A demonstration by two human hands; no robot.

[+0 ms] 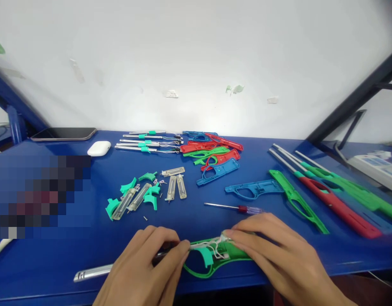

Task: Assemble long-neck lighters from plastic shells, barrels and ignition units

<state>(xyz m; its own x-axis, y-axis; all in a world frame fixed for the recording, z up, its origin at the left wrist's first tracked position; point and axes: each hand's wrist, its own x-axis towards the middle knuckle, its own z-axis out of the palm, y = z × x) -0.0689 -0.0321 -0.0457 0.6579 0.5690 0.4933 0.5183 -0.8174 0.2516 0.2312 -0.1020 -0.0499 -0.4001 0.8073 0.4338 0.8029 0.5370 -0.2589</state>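
Bent over the blue counter (87,240), I work on a green shell (242,253) near its front edge, hollow side up between my two hands. My left hand (148,263) curls nearly closed about the rod (95,272) where it meets the shell, the silver end jutting out to the left. My right hand (278,255) covers the shell's other end, fingers bunched, tips at a white piece (223,238) by the wires (217,250); whether they pinch or merely press, I cannot tell. The teal trigger (207,256) sits at the shell's loop. The step looks to be seating parts; the next move seems to call for light, steady pressure, wires kept clear of the rim. A screwdriver (243,209) lies just beyond my right hand.
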